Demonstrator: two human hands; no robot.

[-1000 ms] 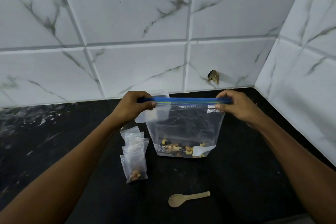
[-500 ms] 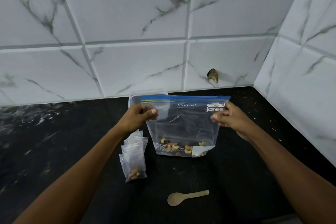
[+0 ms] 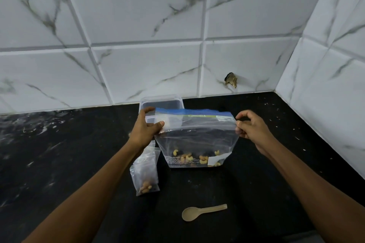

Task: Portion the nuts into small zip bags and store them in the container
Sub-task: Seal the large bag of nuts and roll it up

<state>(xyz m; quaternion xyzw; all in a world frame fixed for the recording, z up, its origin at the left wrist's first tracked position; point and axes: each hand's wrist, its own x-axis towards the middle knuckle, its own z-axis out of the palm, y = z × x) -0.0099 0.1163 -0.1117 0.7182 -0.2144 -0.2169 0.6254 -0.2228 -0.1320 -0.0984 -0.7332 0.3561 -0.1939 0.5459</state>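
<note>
On the black worktop (image 3: 276, 193), close to the corner of the white marble-patterned wall tiles (image 3: 146, 69), a large clear zip bag (image 3: 197, 140) with a blue seal strip stands upright, its top folded back and tilted away from the camera. Mixed nuts (image 3: 195, 159), cashews among them, lie along its bottom beside a white label and some printed text. At the bag's upper left corner the left hand (image 3: 145, 130) grips the plastic, thumb on the near face and fingers curled behind it. At the upper right corner the right hand (image 3: 248, 127) has its fingers curled, and thumb and fingertips pinch the bag's side edge just below the strip. Behind the bag, against the wall, sits a clear plastic container (image 3: 161, 102) without a lid, partly hidden by the bag and the left hand; what it holds cannot be made out. Just left of the large bag, under the left forearm, a few small zip bags (image 3: 146, 173) lie overlapping on the worktop, the nearest holding a small heap of nuts at its lower end. Nearer the camera, well apart from the bags, a pale beige spoon (image 3: 201, 212) lies flat, bowl to the left and handle to the right. Low on the wall tiles is a chipped hole (image 3: 230, 82).
</note>
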